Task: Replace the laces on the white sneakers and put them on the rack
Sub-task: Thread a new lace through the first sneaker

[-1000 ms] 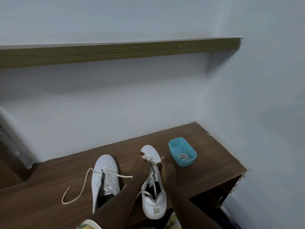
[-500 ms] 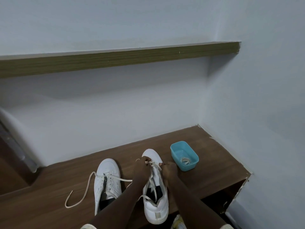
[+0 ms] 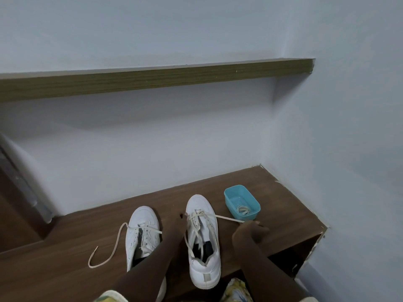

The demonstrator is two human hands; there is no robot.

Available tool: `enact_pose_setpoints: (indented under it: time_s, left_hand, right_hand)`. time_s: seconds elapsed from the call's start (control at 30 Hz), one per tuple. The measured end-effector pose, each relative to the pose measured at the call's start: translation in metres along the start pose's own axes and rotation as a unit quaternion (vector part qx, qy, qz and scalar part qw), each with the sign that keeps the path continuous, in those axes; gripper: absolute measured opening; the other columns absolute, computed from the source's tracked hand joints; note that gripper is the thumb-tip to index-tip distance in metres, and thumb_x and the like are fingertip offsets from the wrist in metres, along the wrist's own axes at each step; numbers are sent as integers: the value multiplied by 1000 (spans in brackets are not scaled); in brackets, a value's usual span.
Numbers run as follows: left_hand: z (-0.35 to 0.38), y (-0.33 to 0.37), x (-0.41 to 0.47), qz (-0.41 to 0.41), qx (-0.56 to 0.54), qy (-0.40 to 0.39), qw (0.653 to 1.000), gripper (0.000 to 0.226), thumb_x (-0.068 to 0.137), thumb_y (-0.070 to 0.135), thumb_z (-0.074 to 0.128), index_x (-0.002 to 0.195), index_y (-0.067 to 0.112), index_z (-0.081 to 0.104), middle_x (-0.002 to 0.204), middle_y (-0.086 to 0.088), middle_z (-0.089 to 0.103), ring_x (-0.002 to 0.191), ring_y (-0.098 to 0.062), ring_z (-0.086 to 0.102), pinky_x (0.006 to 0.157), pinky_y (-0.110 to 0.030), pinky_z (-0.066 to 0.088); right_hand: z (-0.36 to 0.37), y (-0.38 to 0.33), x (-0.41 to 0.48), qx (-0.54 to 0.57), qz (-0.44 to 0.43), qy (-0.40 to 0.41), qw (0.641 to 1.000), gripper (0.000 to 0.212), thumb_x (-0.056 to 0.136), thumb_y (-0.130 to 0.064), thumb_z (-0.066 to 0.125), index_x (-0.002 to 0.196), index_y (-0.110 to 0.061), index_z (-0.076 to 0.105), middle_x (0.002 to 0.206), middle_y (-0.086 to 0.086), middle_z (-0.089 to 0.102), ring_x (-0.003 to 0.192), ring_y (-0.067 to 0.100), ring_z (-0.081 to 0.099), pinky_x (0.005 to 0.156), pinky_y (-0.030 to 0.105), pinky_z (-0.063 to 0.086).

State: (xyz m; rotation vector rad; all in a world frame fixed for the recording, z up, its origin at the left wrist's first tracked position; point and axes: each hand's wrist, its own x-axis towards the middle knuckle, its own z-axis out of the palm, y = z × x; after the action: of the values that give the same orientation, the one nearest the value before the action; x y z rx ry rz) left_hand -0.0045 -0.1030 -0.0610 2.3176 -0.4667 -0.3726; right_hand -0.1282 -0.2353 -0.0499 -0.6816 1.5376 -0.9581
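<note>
Two white sneakers sit side by side, toes toward the wall, on a dark wooden rack top [image 3: 283, 210] in the lower part of the frame, seen from above.

The person's two bare arms reach in from the bottom edge to the laced sneaker [image 3: 204, 258], in the lower middle. The right hand [image 3: 250, 233], just right of that shoe, has its fingers curled together, clamping the end of a cream lace [image 3: 229, 218]. The lace runs taut from the front eyelets out to the right. The left hand [image 3: 176, 224] lies against the shoe's left side, its fingertips at the first lace crossing near the toe. The hand is dark against the wood, and I cannot tell whether those fingers pinch the lace or only press on it.

The second sneaker [image 3: 141, 232] stands just left of the left arm, which covers its heel. Its loose lace [image 3: 109, 253] trails in a long loop over the wood toward the lower left.

A small turquoise tub [image 3: 229, 196] stands near the laced sneaker's toe, to the right, with a coiled lace [image 3: 243, 209] inside.

A narrow wooden shelf [image 3: 152, 81] crosses the pale wall [image 3: 152, 149] in the upper half.
</note>
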Motion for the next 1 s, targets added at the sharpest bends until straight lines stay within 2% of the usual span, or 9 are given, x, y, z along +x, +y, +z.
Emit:
enact_pose_setpoints:
  time_s: [0.1, 0.2, 0.3, 0.37, 0.5, 0.67, 0.8, 0.93, 1.0]
  left_hand:
    - [-4, 0, 0, -4, 7, -13, 1000, 27, 94, 27, 47, 80, 9, 61, 69, 0, 56, 69, -19, 55, 62, -27, 37]
    - [-6, -1, 1, 3, 10, -22, 1000, 25, 93, 27, 51, 80, 9, 64, 65, 3, 56, 64, -13, 52, 62, -25, 39]
    - [-10, 2, -1, 14, 15, -38, 999, 22, 91, 24, 54, 83, 9, 67, 67, 4, 59, 64, -11, 53, 59, -24, 37]
    - [-11, 0, 1, 19, 11, -51, 998, 17, 88, 18, 56, 75, 15, 66, 65, 6, 59, 62, -9, 53, 55, -22, 38]
    - [-12, -2, -1, 34, 10, -41, 999, 18, 91, 9, 52, 88, 10, 70, 69, 4, 59, 60, -6, 52, 52, -14, 36]
    - [-15, 4, 2, 64, 18, -7, 998, 19, 93, 14, 52, 98, 5, 68, 88, -9, 68, 81, -21, 61, 65, -22, 34]
    - [-14, 6, 1, 94, 23, -57, 994, 29, 86, 2, 55, 113, 11, 63, 93, -3, 58, 72, -5, 50, 57, -7, 35]
    - [-13, 4, 0, 117, 60, -62, 989, 33, 86, 2, 53, 116, 13, 62, 107, -8, 60, 82, -10, 53, 64, -10, 36]
    - [-14, 2, 2, 113, 56, -36, 991, 25, 89, 4, 53, 111, 8, 64, 105, -11, 60, 76, -10, 55, 61, -7, 38]
  right_hand:
    - [3, -9, -8, 20, -33, -32, 999, 32, 100, -6, 37, 130, 5, 42, 127, 26, 51, 114, 38, 56, 87, 35, 46]
    - [16, -2, -10, -110, -153, -143, 972, 25, 100, -10, 40, 117, 3, 53, 119, 21, 59, 108, 32, 58, 89, 37, 46]
    - [25, 3, -15, -291, -295, -274, 868, 22, 97, -15, 49, 110, 0, 59, 109, 16, 64, 101, 26, 59, 81, 28, 40]
    - [29, 8, -18, -390, -349, -333, 784, 27, 94, -13, 53, 118, -4, 60, 117, 11, 63, 110, 24, 57, 87, 26, 40]
    - [34, 19, -19, -499, -407, -345, 683, 27, 93, -18, 52, 114, -11, 66, 116, 8, 66, 108, 22, 61, 93, 30, 47]
    - [28, 15, -25, -538, -423, -264, 680, 25, 91, -18, 45, 103, -15, 67, 108, 4, 66, 103, 23, 63, 86, 32, 50]
    - [23, 8, -24, -551, -371, -225, 713, 27, 92, -16, 44, 111, -11, 62, 111, 6, 65, 107, 24, 62, 87, 34, 50]
    - [12, 5, -15, -573, -352, -191, 715, 26, 96, -21, 45, 113, -9, 61, 113, 7, 64, 106, 21, 62, 84, 31, 50]
    - [5, 5, -10, -590, -329, -176, 716, 29, 96, -26, 48, 117, -10, 58, 116, 6, 63, 108, 21, 61, 85, 31, 50]
